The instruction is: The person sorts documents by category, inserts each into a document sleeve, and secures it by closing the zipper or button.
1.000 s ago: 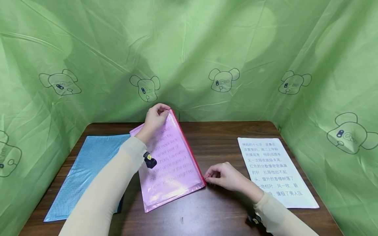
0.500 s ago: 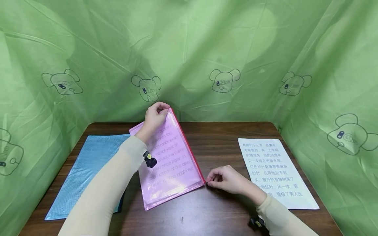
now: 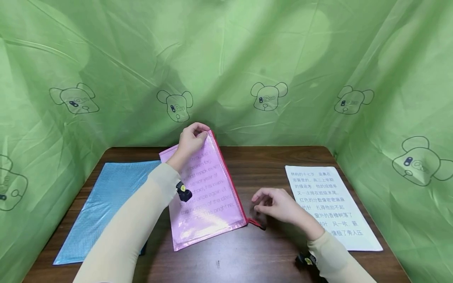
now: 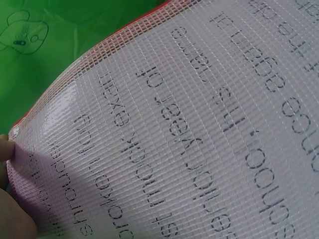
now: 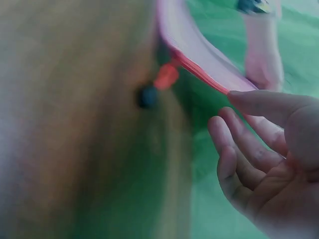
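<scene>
A pink mesh zip pouch (image 3: 207, 196) with an English printed sheet showing through is tilted up over the table. My left hand (image 3: 191, 141) pinches its top corner, at the far end of the red zipper edge (image 3: 228, 177). In the left wrist view the pouch bows away from the fingertips (image 4: 6, 149). A red strap with a dark end (image 3: 256, 224) sticks out from the lower right corner. Just above that strap is my right hand (image 3: 277, 204), fingers loosely bent. The right wrist view shows nothing held between its thumb and fingers.
A blue mesh pouch (image 3: 102, 208) lies at the left, partly under the left sleeve. To the right lies a white sheet with Chinese print (image 3: 332, 212), partly covered by the right hand and wrist. Green cloth (image 3: 226, 59) hangs behind the brown wooden table (image 3: 212, 271).
My right hand has come away from the pouch's lower corner, up and to the right, leaving the red strap exposed. The left hand and pouch top have shifted slightly right.
</scene>
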Available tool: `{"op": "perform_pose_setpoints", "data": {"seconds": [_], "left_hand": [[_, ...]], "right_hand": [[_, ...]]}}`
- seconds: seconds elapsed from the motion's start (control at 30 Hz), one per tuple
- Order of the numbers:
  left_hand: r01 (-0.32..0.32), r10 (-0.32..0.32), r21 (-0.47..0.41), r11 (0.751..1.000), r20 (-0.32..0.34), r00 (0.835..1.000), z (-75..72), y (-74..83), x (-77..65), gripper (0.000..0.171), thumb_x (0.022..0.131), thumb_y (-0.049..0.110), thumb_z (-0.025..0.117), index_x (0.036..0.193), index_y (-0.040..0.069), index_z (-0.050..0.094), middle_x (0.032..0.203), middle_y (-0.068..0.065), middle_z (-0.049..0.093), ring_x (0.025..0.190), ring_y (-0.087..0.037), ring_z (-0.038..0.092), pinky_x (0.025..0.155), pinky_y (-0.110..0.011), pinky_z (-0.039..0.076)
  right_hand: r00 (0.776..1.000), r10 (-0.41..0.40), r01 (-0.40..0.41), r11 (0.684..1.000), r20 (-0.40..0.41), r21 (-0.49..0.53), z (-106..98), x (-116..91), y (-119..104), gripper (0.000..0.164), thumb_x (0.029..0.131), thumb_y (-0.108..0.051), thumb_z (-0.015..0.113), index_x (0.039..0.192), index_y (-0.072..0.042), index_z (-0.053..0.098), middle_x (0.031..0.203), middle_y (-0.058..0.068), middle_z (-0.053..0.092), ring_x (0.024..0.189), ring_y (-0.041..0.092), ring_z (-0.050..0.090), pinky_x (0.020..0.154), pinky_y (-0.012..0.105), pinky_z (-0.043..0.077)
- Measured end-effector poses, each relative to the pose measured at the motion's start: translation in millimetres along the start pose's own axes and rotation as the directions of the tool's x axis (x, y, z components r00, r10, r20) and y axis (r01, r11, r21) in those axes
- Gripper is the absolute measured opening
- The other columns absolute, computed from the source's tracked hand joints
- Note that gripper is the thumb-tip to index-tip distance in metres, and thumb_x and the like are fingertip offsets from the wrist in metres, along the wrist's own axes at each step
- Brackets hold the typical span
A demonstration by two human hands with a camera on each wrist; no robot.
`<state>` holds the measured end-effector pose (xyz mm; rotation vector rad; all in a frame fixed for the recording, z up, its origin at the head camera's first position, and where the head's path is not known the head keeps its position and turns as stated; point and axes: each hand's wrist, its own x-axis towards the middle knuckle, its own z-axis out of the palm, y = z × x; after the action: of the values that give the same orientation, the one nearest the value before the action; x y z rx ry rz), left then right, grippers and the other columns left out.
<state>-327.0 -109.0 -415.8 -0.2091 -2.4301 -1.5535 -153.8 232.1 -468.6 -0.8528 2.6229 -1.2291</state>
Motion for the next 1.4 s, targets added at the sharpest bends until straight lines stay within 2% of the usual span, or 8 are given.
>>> {"op": "perform_pose_setpoints", "data": {"seconds": [0.3, 0.53, 0.7, 0.8, 0.93, 1.03, 1.23, 1.4], "left_hand": [[-0.042, 0.041, 0.004, 0.999, 0.049, 0.998, 17.1, 8.3, -1.6, 0.014, 0.103, 0.007, 0.067, 0.11, 0.01, 0.079, 0.102, -0.007, 0.077, 0.082, -0.019, 0.058, 0.076, -0.032, 0.046], [-0.084, 0.072, 0.071, 0.994, 0.149, 0.986, 35.2, 5.6, -2.2, 0.017, 0.102, 0.007, 0.067, 0.111, 0.014, 0.079, 0.1, -0.002, 0.076, 0.083, -0.02, 0.059, 0.079, -0.033, 0.047], [-0.101, 0.074, 0.119, 0.988, 0.216, 0.974, 49.1, 2.3, -2.1, 0.016, 0.102, 0.006, 0.066, 0.11, 0.013, 0.078, 0.1, -0.003, 0.075, 0.083, -0.02, 0.058, 0.08, -0.035, 0.048], [-0.11, 0.068, 0.174, 0.978, 0.23, 0.971, 54.8, -2.4, -2.1, 0.016, 0.102, 0.006, 0.065, 0.109, 0.014, 0.077, 0.102, -0.002, 0.075, 0.088, -0.021, 0.06, 0.095, -0.039, 0.047], [-0.125, 0.065, 0.236, 0.964, 0.246, 0.967, 59.0, -8.3, -1.8, 0.017, 0.104, 0.009, 0.063, 0.112, 0.014, 0.076, 0.104, -0.003, 0.076, 0.095, -0.024, 0.062, 0.114, -0.049, 0.036], [-0.117, 0.051, 0.266, 0.957, 0.245, 0.968, 62.8, -12.0, -2.0, 0.017, 0.105, 0.01, 0.062, 0.116, 0.013, 0.075, 0.11, -0.006, 0.075, 0.104, -0.028, 0.063, 0.114, -0.052, 0.033], [-0.053, -0.002, 0.339, 0.939, 0.162, 0.987, 73.7, -12.5, -9.8, 0.02, 0.104, 0.012, 0.063, 0.122, 0.011, 0.073, 0.126, -0.009, 0.07, 0.125, -0.031, 0.06, 0.11, -0.056, 0.034], [-0.031, -0.014, 0.287, 0.958, 0.152, 0.988, 89.2, -6.4, -22.2, 0.022, 0.101, 0.01, 0.064, 0.121, 0.011, 0.072, 0.122, -0.008, 0.069, 0.116, -0.027, 0.062, 0.113, -0.054, 0.037]], "right_hand": [[0.974, 0.165, -0.158, 0.986, -0.157, 0.052, -59.3, -3.6, 14.1, 0.027, 0.097, -0.02, 0.085, 0.119, -0.007, 0.077, 0.107, 0.003, 0.079, 0.096, 0.016, 0.073, 0.083, 0.031, 0.059], [0.912, 0.309, -0.305, 0.951, -0.271, 0.056, -114.8, -37.3, 42.6, 0.037, 0.103, -0.023, 0.08, 0.131, 0.0, 0.072, 0.119, 0.016, 0.078, 0.104, 0.012, 0.071, 0.085, 0.023, 0.056], [0.852, 0.421, -0.448, 0.894, -0.31, -0.016, -140.9, -65.8, 64.6, 0.049, 0.104, -0.037, 0.078, 0.138, -0.002, 0.069, 0.129, 0.019, 0.075, 0.106, 0.003, 0.064, 0.082, 0.02, 0.051], [0.818, 0.48, -0.507, 0.862, -0.317, -0.005, -151.9, -80.1, 76.9, 0.056, 0.105, -0.042, 0.075, 0.143, -0.002, 0.066, 0.133, 0.021, 0.072, 0.103, -0.003, 0.061, 0.082, 0.02, 0.049], [0.79, 0.52, -0.538, 0.842, -0.326, 0.038, -162.7, -94.8, 92.7, 0.061, 0.105, -0.043, 0.075, 0.145, 0.0, 0.063, 0.137, 0.024, 0.069, 0.099, -0.011, 0.058, 0.083, 0.018, 0.048], [0.78, 0.541, -0.557, 0.829, -0.315, 0.046, -168.2, -105.1, 104.2, 0.063, 0.105, -0.044, 0.074, 0.148, 0.002, 0.061, 0.141, 0.026, 0.066, 0.1, -0.013, 0.056, 0.087, 0.02, 0.047], [0.765, 0.591, -0.594, 0.801, -0.257, 0.075, -174.9, -124.5, 123.2, 0.069, 0.107, -0.045, 0.07, 0.155, 0.002, 0.053, 0.147, 0.024, 0.061, 0.105, -0.01, 0.053, 0.089, 0.026, 0.049], [0.752, 0.613, -0.615, 0.785, -0.243, 0.077, -178.3, -136.4, 135.9, 0.075, 0.105, -0.046, 0.073, 0.157, 0.003, 0.05, 0.152, 0.029, 0.057, 0.112, -0.002, 0.054, 0.088, 0.027, 0.052]]}}
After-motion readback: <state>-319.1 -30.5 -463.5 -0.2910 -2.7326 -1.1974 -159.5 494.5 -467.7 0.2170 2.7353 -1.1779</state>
